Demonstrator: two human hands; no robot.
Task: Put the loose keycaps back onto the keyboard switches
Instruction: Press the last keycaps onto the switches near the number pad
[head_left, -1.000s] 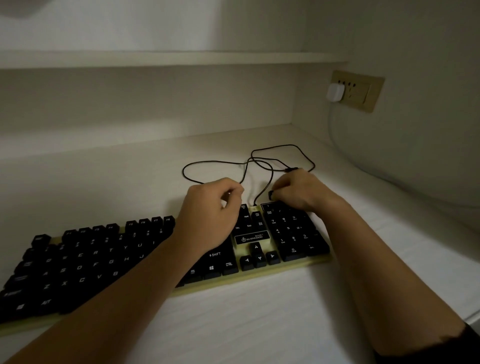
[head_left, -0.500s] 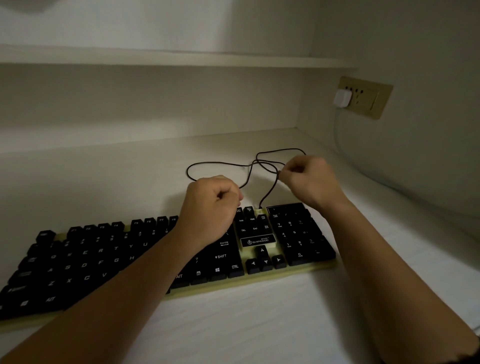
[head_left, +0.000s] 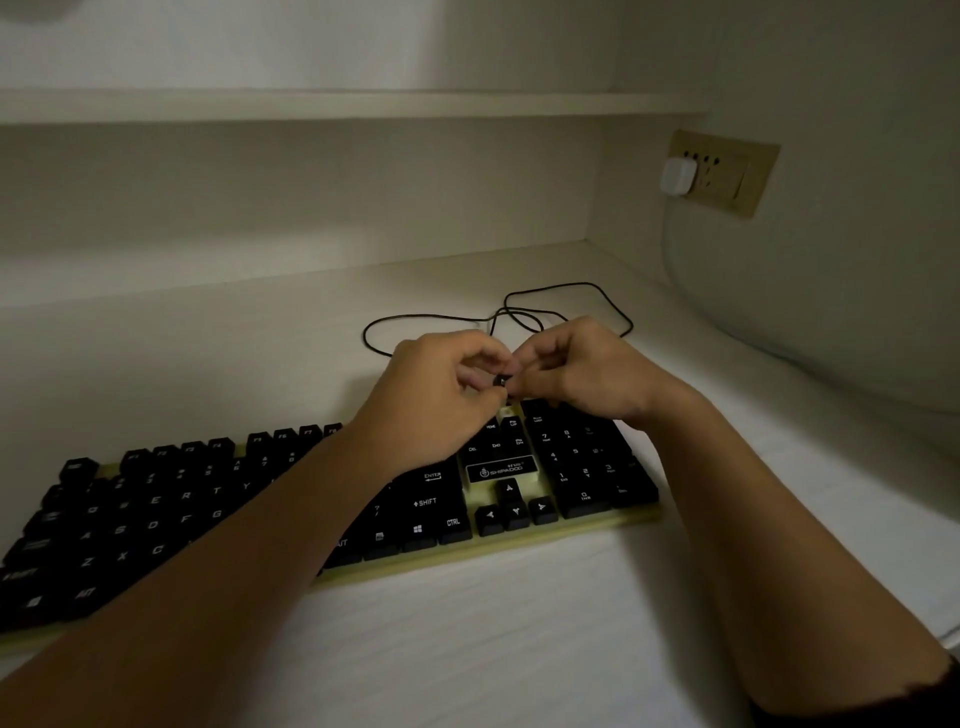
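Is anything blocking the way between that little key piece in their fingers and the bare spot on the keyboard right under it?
Nothing visible does. The keycap, pinched between the left hand and right hand, sits just above the bare spot at the top of the keyboard; only open air lies between.

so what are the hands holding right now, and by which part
A small black keycap, pinched by its sides between the fingertips of the left hand and right hand.

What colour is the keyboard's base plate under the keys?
Pale yellowish-cream, under black keys; the keyboard front edge shows it best in the head view.
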